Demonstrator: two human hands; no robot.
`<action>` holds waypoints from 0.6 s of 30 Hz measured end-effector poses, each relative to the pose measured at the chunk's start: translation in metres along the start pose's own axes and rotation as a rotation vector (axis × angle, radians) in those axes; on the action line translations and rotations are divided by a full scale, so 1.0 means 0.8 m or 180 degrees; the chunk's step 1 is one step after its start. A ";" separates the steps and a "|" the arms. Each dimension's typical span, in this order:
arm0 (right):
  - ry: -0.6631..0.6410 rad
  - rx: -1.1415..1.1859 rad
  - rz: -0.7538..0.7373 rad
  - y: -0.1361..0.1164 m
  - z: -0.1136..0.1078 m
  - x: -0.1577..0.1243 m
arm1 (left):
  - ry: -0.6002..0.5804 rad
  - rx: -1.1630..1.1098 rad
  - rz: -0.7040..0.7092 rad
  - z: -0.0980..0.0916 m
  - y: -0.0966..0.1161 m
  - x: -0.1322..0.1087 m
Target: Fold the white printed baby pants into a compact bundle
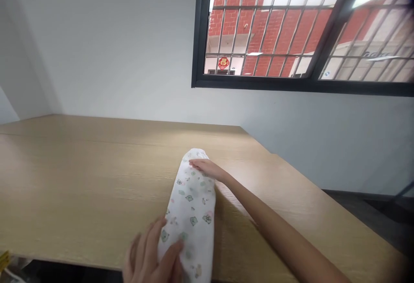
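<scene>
A long, narrow, board-like piece (193, 205) in white cloth printed with small green and pink animal figures runs away from me, its far end rounded. It looks like a small ironing board with a fabric cover, and a shadow falls along its right side. My right hand (207, 167) rests flat on the far end, fingers stretched out over the cloth. At the near left edge is my left hand (153, 255), slightly blurred, with its thumb over the cloth and its forefinger apart at the edge. Its other fingers are loosely bent, partly cut off by the frame.
Beneath lies a wide light-wood table (97, 188) with a seam across its back part. Its angled right edge drops to a dark floor (349, 203). A white wall (113, 50) and a barred window (271, 28) stand behind. Something yellow (4, 260) shows at lower left.
</scene>
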State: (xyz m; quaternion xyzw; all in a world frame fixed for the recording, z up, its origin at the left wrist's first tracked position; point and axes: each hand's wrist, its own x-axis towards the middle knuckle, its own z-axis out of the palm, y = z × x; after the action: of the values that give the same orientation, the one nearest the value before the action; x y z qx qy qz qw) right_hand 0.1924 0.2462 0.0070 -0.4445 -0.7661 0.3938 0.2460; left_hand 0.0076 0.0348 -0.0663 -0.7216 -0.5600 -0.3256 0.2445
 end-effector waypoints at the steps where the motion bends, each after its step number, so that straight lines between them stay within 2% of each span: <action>1: -0.0084 0.0014 -0.0009 -0.002 -0.003 -0.010 | -0.0330 -0.0263 0.0175 0.000 0.003 0.019; 3: -0.0335 -0.0133 -0.0123 -0.008 -0.003 -0.031 | -0.1166 -0.0838 0.0526 0.004 0.006 0.065; 4: -0.0470 -0.0391 -0.0239 -0.010 0.001 -0.040 | -0.1464 -0.0991 0.0527 0.008 0.007 0.087; 6: -0.0664 -0.1154 -0.0524 -0.011 0.010 -0.049 | -0.1916 -0.1112 0.0681 0.019 0.012 0.119; 8: -0.0658 -0.1819 -0.0706 -0.006 0.018 -0.044 | -0.2149 -0.1060 0.0721 0.030 0.022 0.123; 10: -0.0471 -0.2132 -0.0710 0.004 0.023 -0.025 | -0.2062 -0.0937 0.0745 0.037 0.033 0.098; 11: -0.0340 -0.2203 -0.0658 0.009 0.024 -0.013 | -0.1851 -0.0881 0.0827 0.038 0.036 0.078; 15: 0.0060 -0.2463 -0.0496 0.019 0.021 0.032 | -0.0665 -0.0870 0.1559 0.029 0.029 0.001; 18: -0.0017 -0.2518 -0.0450 0.007 0.018 0.036 | -0.0539 -0.1042 0.1891 0.013 0.004 -0.016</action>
State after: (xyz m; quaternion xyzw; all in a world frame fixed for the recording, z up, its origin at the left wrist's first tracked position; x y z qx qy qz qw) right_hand 0.1707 0.2678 -0.0052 -0.4501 -0.8878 0.0518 0.0804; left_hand 0.0102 0.0331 -0.0823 -0.9071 -0.2842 -0.2646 0.1623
